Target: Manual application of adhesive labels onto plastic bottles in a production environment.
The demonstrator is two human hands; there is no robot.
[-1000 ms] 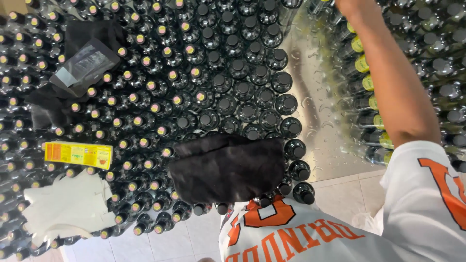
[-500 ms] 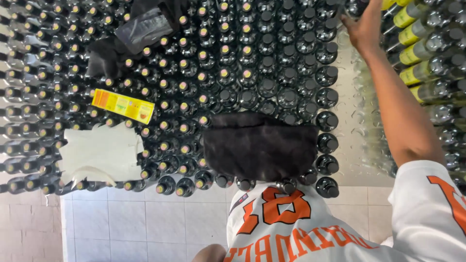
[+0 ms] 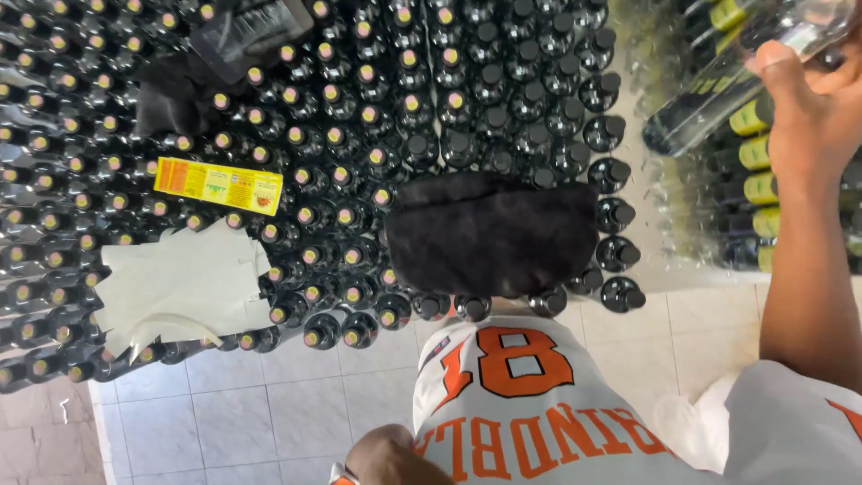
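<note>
My right hand is at the upper right, shut on a clear glass bottle with a yellow label. It holds the bottle tilted in the air, dark cap end down to the left. Below it lie more yellow-labelled bottles on their sides. A dense field of upright dark-capped bottles fills the table to the left. Only a rounded bit of my left hand or wrist shows at the bottom edge by my white and orange shirt; its fingers are hidden.
A dark cloth lies on the bottle tops near the table's front edge. Further left lie a yellow-orange label strip and pale paper sheets. A wet steel strip separates the two bottle groups. Tiled floor is below.
My right hand has drawn back from the far bottles toward me and now holds one labelled bottle lifted. The view has shifted, showing more floor.
</note>
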